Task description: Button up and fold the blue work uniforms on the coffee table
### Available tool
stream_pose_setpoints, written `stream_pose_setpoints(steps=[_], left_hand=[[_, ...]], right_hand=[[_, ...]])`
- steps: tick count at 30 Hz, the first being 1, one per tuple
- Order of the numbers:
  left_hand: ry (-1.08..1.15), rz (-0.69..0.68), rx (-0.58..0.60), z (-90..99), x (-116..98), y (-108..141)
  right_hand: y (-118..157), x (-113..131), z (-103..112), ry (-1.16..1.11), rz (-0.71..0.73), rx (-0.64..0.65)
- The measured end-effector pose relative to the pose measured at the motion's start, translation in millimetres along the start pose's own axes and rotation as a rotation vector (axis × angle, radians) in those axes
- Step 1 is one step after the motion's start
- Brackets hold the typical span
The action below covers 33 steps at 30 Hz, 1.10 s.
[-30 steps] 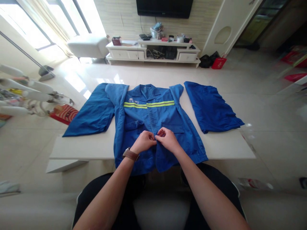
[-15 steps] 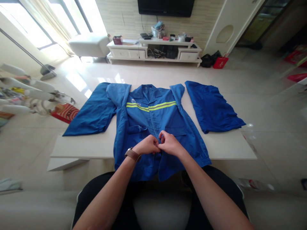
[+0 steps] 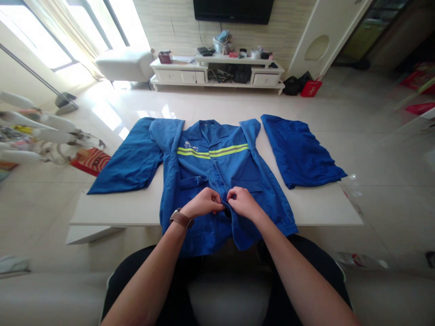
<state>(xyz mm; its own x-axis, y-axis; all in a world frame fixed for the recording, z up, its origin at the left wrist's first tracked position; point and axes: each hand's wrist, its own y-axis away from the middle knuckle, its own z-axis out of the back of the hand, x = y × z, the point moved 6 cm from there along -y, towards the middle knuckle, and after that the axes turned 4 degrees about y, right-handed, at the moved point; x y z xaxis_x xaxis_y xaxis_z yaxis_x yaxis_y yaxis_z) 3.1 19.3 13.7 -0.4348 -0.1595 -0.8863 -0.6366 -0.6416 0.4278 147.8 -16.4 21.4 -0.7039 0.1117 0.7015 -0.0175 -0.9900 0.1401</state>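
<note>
A blue work jacket (image 3: 193, 167) with a yellow-green reflective stripe lies front up, collar away from me, its lower hem hanging over the near table edge. My left hand (image 3: 205, 202) pinches the left front edge of the jacket below the chest. Just across the opening, my right hand (image 3: 242, 202) is closed on the right front edge and lifts it a little. A narrow gap shows between the two edges. Whatever lies right under the fingertips, such as a button, is hidden. A brown-strapped watch (image 3: 182, 218) is on my left wrist.
Folded blue garments lie at the left (image 3: 127, 156) and right (image 3: 299, 151) of the jacket on the white table (image 3: 322, 210). Beyond stands a white TV cabinet (image 3: 176, 77). A red paper bag (image 3: 90, 159) is left of the table; a plastic bottle (image 3: 362, 261) lies at lower right.
My hands have moved slightly apart. The right front edge of the jacket is now raised and drawn to the right, opening a gap by my fingers.
</note>
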Motion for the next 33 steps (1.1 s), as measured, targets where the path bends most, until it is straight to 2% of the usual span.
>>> stream_pose_setpoints(steps=[5, 8, 11, 17, 20, 23, 25, 33], left_hand=[[0.000, -0.028, -0.035, 6.5, 4, -1], [-0.007, -0.027, -0.021, 6.3, 5, -2], [-0.002, -0.041, -0.013, 4.1, 6, -3], [-0.048, -0.064, -0.049, 2.9, 10, -9], [-0.162, -0.082, -0.116, 5.8, 6, -7], [-0.317, -0.171, -0.191, 7.9, -6, -2], [-0.374, -0.225, -0.196, 7.5, -13, 1], [-0.328, -0.244, -0.176, 12.2, -18, 0]], right_hand=[[6, 10, -5, -0.049, 0.039, 0.166], [10, 13, -4, -0.040, 0.084, 0.200], [11, 12, -5, 0.027, 0.098, 0.181], [12, 13, -7, 0.207, 0.036, 0.075], [10, 12, -8, 0.184, 0.014, 0.065], [7, 12, -11, 0.148, 0.032, 0.067], [5, 11, -12, 0.139, 0.038, 0.070], [2, 7, -11, 0.145, -0.038, -0.001]])
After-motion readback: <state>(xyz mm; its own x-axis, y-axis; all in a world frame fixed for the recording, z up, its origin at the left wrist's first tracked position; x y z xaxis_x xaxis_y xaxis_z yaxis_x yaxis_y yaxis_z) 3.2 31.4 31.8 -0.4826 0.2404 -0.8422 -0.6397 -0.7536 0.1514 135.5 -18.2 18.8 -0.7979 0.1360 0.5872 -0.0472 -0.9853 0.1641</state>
